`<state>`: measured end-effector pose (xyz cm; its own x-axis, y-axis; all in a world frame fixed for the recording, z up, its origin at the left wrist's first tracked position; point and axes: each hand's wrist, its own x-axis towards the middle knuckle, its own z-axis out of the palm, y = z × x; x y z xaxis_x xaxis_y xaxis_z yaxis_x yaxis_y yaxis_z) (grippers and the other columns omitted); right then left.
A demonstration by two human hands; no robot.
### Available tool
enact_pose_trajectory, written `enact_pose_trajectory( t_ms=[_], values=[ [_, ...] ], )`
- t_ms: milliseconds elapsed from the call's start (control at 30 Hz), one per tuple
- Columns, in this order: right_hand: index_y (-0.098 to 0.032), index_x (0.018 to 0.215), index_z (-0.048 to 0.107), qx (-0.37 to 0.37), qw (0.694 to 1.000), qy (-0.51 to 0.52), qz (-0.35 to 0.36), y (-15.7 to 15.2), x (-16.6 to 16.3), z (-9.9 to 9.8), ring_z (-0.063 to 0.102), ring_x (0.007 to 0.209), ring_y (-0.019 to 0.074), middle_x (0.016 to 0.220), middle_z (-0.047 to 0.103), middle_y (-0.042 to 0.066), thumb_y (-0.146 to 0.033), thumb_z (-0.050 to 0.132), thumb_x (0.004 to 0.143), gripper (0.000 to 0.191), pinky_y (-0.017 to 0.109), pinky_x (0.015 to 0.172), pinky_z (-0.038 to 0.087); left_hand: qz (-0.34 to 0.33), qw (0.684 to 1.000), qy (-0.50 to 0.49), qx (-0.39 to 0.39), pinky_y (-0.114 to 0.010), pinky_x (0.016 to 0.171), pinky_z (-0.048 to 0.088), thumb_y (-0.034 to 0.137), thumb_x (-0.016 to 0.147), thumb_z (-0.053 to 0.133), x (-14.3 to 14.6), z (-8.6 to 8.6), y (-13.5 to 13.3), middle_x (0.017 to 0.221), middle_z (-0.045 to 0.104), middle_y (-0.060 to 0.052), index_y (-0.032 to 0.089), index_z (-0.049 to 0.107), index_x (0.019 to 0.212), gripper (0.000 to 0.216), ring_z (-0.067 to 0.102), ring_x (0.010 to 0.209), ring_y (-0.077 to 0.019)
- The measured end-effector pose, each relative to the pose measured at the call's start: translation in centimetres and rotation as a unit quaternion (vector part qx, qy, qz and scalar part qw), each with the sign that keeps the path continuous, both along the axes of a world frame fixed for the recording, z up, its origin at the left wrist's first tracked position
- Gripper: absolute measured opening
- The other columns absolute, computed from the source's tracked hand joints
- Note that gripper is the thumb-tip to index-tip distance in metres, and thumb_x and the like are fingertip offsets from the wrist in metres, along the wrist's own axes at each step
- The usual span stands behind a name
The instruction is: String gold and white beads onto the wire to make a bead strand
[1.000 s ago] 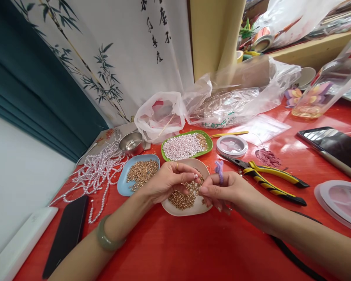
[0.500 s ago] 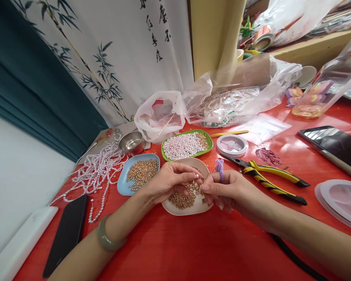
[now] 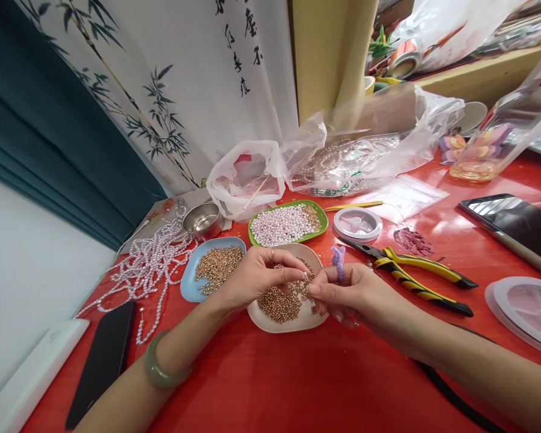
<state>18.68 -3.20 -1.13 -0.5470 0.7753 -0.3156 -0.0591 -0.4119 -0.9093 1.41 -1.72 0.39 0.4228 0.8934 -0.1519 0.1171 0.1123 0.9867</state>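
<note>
Over a beige plate (image 3: 270, 325) of gold beads (image 3: 279, 304), my two hands meet almost fingertip to fingertip. My left hand (image 3: 270, 273), with a green bangle at its wrist, pinches a small white bead (image 3: 305, 275) between thumb and forefinger. My right hand (image 3: 340, 291) is closed in a pinch too, a purple band (image 3: 338, 260) around one finger. Whatever lies in its fingertips is too small to make out. Behind stands a green tray (image 3: 326, 231) of white and gold beads. A blue plate (image 3: 187, 282) with gold beads sits to the left.
Pliers (image 3: 415, 270) with yellow-black handles, a thread spool (image 3: 358, 224) and tweezers (image 3: 360, 204) lie right of the plates. Bead strands (image 3: 151, 258), a metal bowl (image 3: 202, 221) and a black phone-like slab (image 3: 101, 361) are on the left. Plastic bags (image 3: 356, 156) stand behind.
My left hand and forearm have shifted very slightly left, and the beige plate has slid a little left. The white bead stays at my left fingertips; my right hand barely moves.
</note>
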Motion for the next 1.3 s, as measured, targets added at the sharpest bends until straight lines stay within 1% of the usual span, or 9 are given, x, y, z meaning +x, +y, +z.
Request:
enact_pose_trajectory(
  t_ms=[167,367,567,700,867,1067,1233,1300],
  values=[
    [-0.014,0.052,0.054,0.031,0.999,-0.017,-0.003,0.10,0.08,-0.13,0.038,0.036,0.0034,0.046,0.053,-0.003,-0.030,0.068,0.062,0.024,0.017,0.034,0.025,-0.008,0.999,0.019,0.038,-0.015,0.048,0.043,0.016,0.064,0.065,-0.01,0.66,-0.05,0.064,0.061,0.001,0.015,0.066,0.065,0.002,0.051,0.052,-0.0053],
    [-0.014,0.058,0.057,0.091,0.995,-0.028,-0.016,0.12,0.12,-0.47,0.040,0.040,0.0049,0.049,0.055,-0.001,-0.037,0.066,0.064,0.026,0.018,0.037,0.027,-0.001,0.997,0.025,0.074,-0.016,0.049,0.045,0.014,0.064,0.064,0.15,0.70,-0.18,0.066,0.061,0.000,0.015,0.066,0.064,0.001,0.051,0.053,-0.0055],
    [-0.015,0.063,0.058,0.143,0.989,-0.023,-0.023,-0.02,0.17,-0.62,0.044,0.046,0.0065,0.054,0.056,0.000,-0.031,0.062,0.070,0.019,0.019,0.040,0.029,0.010,0.995,0.031,0.093,-0.016,0.050,0.045,0.013,0.063,0.065,0.23,0.79,-0.25,0.062,0.059,0.001,0.015,0.066,0.062,0.003,0.050,0.053,-0.0058],
    [-0.014,0.062,0.057,0.148,0.988,-0.035,-0.023,-0.11,0.18,-0.20,0.044,0.047,0.0066,0.053,0.054,-0.001,-0.028,0.060,0.071,0.016,0.019,0.041,0.030,0.002,0.994,0.021,0.104,-0.017,0.050,0.045,0.013,0.064,0.064,0.11,0.67,-0.33,0.064,0.060,0.000,0.016,0.066,0.063,0.003,0.051,0.054,-0.0062],
    [-0.014,0.063,0.056,0.160,0.986,-0.039,-0.017,-0.12,0.16,-0.09,0.043,0.049,0.0073,0.054,0.053,-0.001,-0.029,0.058,0.073,0.017,0.020,0.043,0.030,0.000,0.994,0.006,0.110,-0.017,0.051,0.046,0.012,0.064,0.064,0.13,0.31,-0.30,0.069,0.062,-0.001,0.017,0.068,0.069,0.008,0.053,0.057,-0.0067],
    [-0.014,0.062,0.055,0.173,0.984,-0.023,-0.019,-0.23,0.10,-0.22,0.041,0.048,0.0068,0.053,0.049,-0.003,-0.032,0.061,0.071,0.021,0.020,0.044,0.031,0.008,0.993,-0.001,0.121,-0.019,0.052,0.045,0.012,0.063,0.066,0.23,0.08,-0.33,0.067,0.062,-0.001,0.017,0.067,0.065,0.006,0.054,0.058,-0.0081],
    [-0.014,0.064,0.057,0.164,0.986,-0.024,-0.030,-0.23,0.23,-0.09,0.045,0.053,0.0080,0.057,0.051,-0.002,-0.028,0.060,0.072,0.016,0.020,0.048,0.034,0.026,0.990,0.005,0.140,-0.021,0.057,0.044,0.012,0.061,0.068,0.21,0.20,-0.56,0.064,0.061,0.000,0.017,0.066,0.062,0.006,0.055,0.062,-0.0099],
    [-0.015,0.065,0.057,0.174,0.984,-0.030,-0.026,-0.24,0.31,-0.18,0.045,0.053,0.0084,0.057,0.051,-0.002,-0.028,0.060,0.072,0.015,0.021,0.049,0.035,0.025,0.989,0.006,0.144,-0.022,0.057,0.044,0.013,0.062,0.067,0.26,0.21,-0.56,0.065,0.062,-0.001,0.018,0.066,0.063,0.005,0.055,0.063,-0.0103]
  ],
)
